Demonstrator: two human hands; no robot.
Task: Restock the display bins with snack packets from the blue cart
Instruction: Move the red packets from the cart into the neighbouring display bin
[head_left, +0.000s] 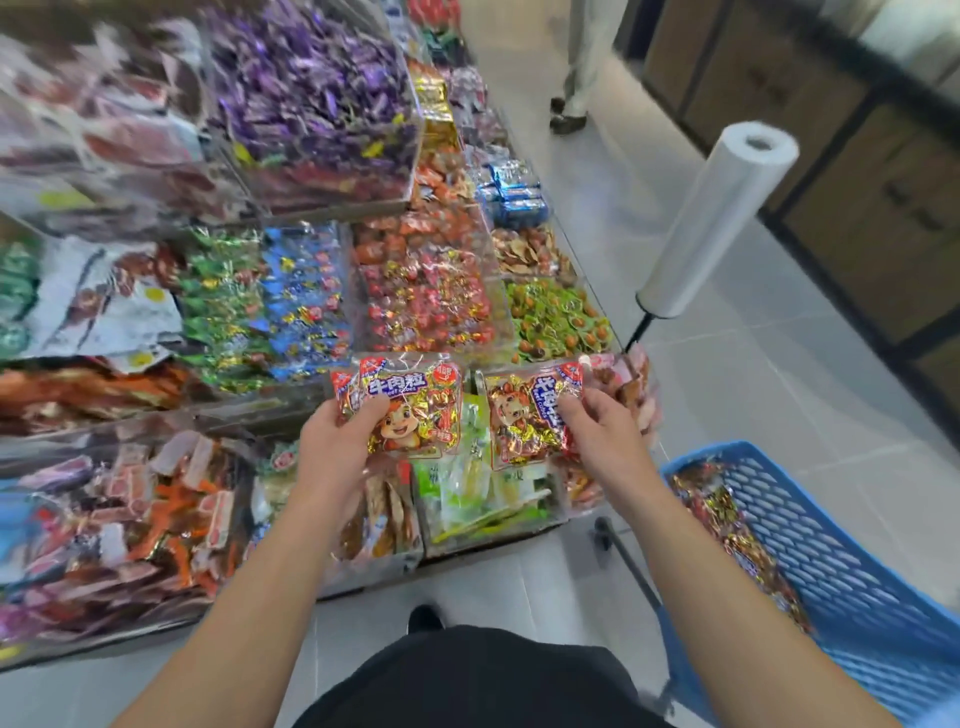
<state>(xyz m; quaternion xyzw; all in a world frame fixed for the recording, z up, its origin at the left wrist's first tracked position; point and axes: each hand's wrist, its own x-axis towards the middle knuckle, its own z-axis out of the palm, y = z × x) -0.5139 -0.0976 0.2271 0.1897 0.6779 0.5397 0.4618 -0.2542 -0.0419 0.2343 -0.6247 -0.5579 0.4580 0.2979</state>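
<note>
Above the display bins (488, 525), the left hand (337, 441) grips one snack packet (410, 405) and the right hand (597, 431) pinches another (524, 415); right of the right hand, the blue cart (831, 545) holds more.

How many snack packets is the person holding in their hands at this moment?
2 at least: one packet in the left hand, one packet in the right hand; further packets may be stacked behind.

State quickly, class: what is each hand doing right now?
Left hand: grips a red snack packet.
Right hand: grips a second red snack packet.
</note>
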